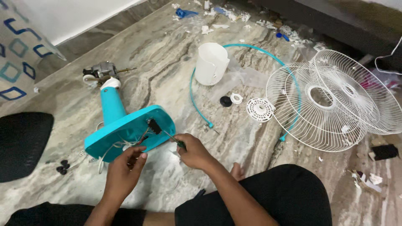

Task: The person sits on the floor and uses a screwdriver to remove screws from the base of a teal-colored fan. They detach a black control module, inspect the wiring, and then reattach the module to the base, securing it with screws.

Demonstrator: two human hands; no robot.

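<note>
- The floor [167,71] is grey-brown veined marble, strewn with fan parts.
- A turquoise fan base and stand [121,125] lies tipped on its side near the left, its motor [100,71] at the far end.
- A white motor cover [211,63] sits toward the far edge, a thin turquoise ring [193,98] curving round it.
- Two white wire grilles [331,100] overlap at the right.
- A small round white hub cap [259,109], a black knob [225,101] and a white ring nut [236,98] lie between them.
- Paper scraps [234,14] litter the far edge.

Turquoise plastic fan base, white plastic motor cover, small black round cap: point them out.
turquoise plastic fan base [125,127], head view, underside panel
white plastic motor cover [211,63], head view, side wall
small black round cap [225,101], head view, top
</note>
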